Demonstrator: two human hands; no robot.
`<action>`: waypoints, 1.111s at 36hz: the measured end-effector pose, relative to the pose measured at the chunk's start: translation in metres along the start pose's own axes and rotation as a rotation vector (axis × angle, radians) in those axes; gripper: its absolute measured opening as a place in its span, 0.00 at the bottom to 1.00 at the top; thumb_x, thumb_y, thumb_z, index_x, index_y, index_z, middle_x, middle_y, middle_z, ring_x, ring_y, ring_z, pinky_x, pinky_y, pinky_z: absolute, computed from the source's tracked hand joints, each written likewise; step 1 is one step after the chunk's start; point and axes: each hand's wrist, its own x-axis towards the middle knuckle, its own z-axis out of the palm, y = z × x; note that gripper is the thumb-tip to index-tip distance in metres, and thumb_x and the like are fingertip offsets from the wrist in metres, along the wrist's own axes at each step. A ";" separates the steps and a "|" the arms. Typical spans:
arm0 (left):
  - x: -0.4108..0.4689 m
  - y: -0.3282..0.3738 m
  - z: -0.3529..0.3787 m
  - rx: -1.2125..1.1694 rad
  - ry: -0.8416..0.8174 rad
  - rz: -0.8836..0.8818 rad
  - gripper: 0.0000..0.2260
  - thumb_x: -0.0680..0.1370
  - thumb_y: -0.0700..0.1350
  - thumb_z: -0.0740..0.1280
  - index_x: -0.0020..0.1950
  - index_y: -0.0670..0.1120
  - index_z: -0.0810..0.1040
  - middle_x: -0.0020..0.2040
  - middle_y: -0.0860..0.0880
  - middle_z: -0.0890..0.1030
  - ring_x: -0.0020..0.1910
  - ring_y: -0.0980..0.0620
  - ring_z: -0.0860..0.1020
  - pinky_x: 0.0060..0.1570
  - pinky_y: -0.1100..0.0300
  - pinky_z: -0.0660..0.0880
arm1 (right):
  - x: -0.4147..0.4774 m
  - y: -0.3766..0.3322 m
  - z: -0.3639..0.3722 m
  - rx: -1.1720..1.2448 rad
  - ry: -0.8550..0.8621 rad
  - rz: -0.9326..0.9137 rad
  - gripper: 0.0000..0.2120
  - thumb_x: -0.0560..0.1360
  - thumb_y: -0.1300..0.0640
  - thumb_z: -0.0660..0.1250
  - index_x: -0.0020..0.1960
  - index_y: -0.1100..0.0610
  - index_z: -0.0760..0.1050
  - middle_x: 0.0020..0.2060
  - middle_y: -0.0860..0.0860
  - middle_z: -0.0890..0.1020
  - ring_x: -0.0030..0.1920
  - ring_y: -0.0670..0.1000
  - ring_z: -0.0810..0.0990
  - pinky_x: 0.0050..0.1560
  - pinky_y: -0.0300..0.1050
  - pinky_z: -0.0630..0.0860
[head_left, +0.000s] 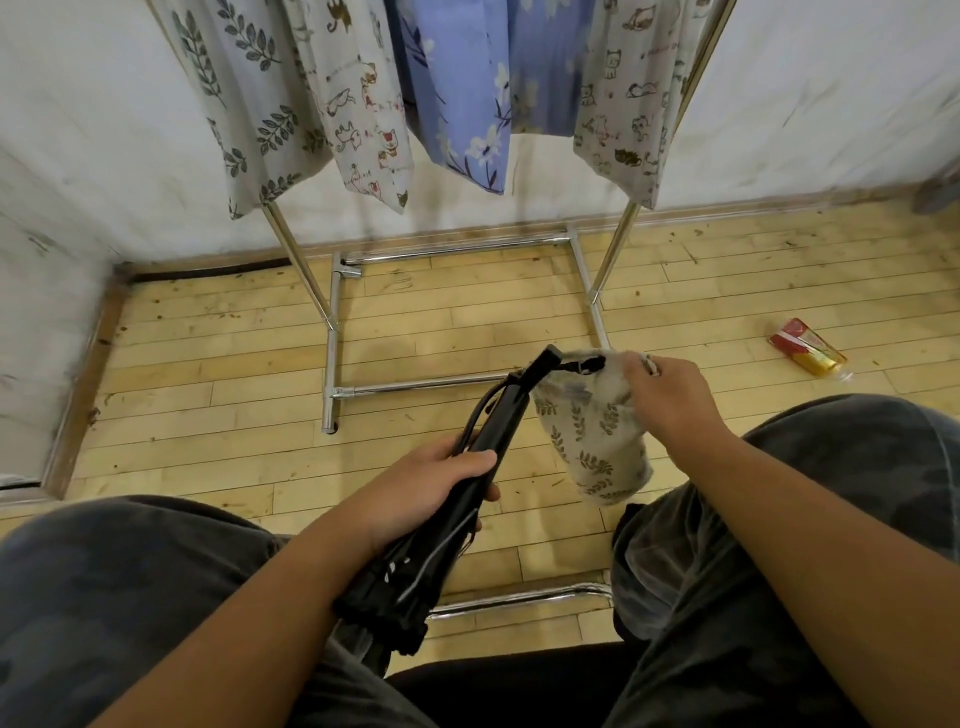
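Chrome rack (415, 385) stands beyond umbrella (496, 423) and pouch (592, 441).

The floor (208, 364), pale wood planks, is running up to a skirting board at the wall. A rack (331, 358) is standing on it, its chrome base tubes lying flat along the planks. A red and gold packet (807, 347) is lying on the boards, well apart from the rack, to its right. Small dark specks are lying scattered over the wood.
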 end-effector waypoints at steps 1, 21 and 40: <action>0.001 0.000 0.000 -0.002 0.007 0.010 0.10 0.83 0.52 0.66 0.64 0.55 0.78 0.48 0.46 0.86 0.39 0.46 0.83 0.41 0.51 0.80 | 0.000 0.001 0.000 -0.004 -0.004 0.018 0.19 0.84 0.46 0.61 0.40 0.55 0.78 0.33 0.52 0.79 0.34 0.51 0.76 0.33 0.43 0.70; -0.007 0.003 0.001 0.035 -0.183 0.054 0.14 0.84 0.53 0.64 0.69 0.60 0.75 0.51 0.45 0.86 0.41 0.47 0.82 0.42 0.54 0.80 | -0.012 -0.009 0.004 -0.016 -0.148 -0.069 0.17 0.86 0.45 0.58 0.53 0.54 0.81 0.48 0.53 0.85 0.52 0.56 0.83 0.53 0.55 0.80; -0.005 -0.002 0.001 0.447 0.012 0.229 0.31 0.82 0.58 0.67 0.76 0.78 0.53 0.60 0.59 0.81 0.50 0.56 0.83 0.55 0.57 0.81 | -0.007 -0.005 0.009 -0.062 -0.202 -0.180 0.13 0.86 0.46 0.57 0.52 0.48 0.79 0.40 0.48 0.80 0.39 0.50 0.77 0.39 0.46 0.73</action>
